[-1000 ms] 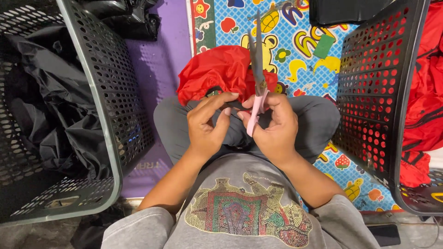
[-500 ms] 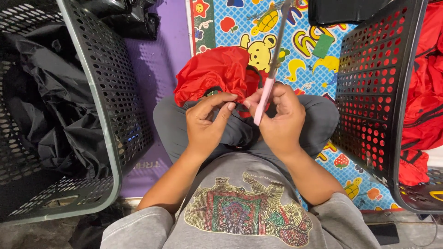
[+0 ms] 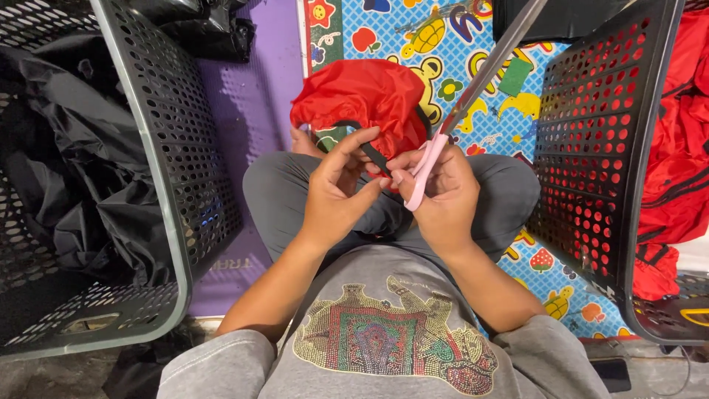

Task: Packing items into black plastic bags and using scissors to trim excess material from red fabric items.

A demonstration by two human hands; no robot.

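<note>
My right hand [image 3: 447,203] grips the pink handles of a pair of scissors [image 3: 427,164], whose long grey blades slant up and to the right. My left hand [image 3: 336,193] pinches a black strap [image 3: 369,153] that runs along the edge of a bunched red fabric piece [image 3: 362,96]. The fabric lies over my crossed legs in grey trousers. Both hands meet just below the fabric, fingertips nearly touching. Whether the blades are apart is hidden by the viewing angle.
A grey perforated basket [image 3: 159,140] holding black fabric [image 3: 66,170] stands at my left. At my right, a dark basket [image 3: 591,148] holds red fabric [image 3: 676,148]. A colourful play mat [image 3: 413,29] and a purple mat [image 3: 251,96] cover the floor.
The scissors have swung from nearly upright to leaning right. My left fingers have shifted up onto the black strap. The red fabric has stayed on my legs.
</note>
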